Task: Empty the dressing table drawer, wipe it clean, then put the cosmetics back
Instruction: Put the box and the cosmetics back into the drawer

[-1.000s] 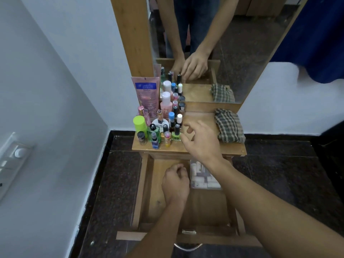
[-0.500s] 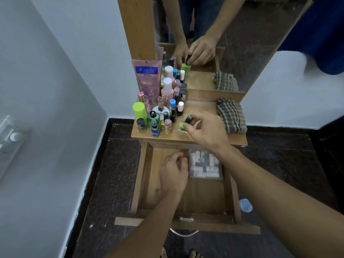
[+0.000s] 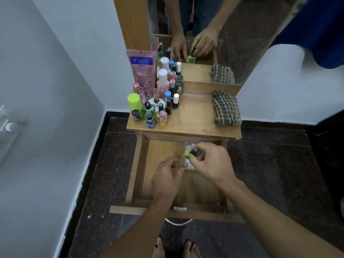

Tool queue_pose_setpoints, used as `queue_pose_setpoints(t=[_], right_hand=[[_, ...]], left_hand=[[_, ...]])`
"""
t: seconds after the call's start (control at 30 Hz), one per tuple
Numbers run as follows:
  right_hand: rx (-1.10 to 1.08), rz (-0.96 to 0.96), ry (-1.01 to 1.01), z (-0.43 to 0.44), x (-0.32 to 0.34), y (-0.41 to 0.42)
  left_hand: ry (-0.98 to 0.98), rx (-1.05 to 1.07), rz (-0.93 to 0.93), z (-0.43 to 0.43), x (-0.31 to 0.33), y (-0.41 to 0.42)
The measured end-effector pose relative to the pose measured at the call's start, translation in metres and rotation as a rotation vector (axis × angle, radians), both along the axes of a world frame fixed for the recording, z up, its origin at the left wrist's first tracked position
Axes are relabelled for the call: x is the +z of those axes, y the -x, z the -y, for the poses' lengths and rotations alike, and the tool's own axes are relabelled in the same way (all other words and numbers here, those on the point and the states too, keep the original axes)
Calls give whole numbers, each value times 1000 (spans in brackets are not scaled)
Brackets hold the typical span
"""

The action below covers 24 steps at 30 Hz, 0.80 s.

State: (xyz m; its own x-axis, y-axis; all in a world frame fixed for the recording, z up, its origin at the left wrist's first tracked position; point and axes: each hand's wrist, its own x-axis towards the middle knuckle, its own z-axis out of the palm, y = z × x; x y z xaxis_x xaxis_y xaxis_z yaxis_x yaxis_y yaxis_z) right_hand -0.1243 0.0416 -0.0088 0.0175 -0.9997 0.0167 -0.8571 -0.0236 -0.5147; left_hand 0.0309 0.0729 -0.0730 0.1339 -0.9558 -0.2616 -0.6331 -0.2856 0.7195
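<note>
One green black-capped bottle [image 3: 186, 154] in right hand [image 3: 210, 162] over wooden drawer [image 3: 163, 151].

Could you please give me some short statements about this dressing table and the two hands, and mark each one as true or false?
1. The right hand pinches a small green bottle with a black cap above the open drawer. True.
2. The checked cloth lies inside the drawer. False: it lies on the right side of the table top.
3. The cosmetics stand grouped on the left part of the table top. True.
4. The left hand grips the pink tube. False: the tube stands at the back left of the table top, and the left hand is down in the drawer.
</note>
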Motion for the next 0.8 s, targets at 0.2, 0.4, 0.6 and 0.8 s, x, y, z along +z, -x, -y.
queue_pose_setpoints(t=[0.2, 0.4, 0.6, 0.8], right_hand=[[-156, -22, -243, -17, -26, -13], [62, -195, -209, -25, -23, -12], [172, -317, -253, -29, -21, -2], [180, -300, -249, -21, -27, -5]], left_hand=[[-127, -112, 70, 1, -4, -3], [-191, -203, 128, 1, -10, -8], [-215, -221, 108, 1, -11, -1], [-246, -224, 60, 1, -13, 8]])
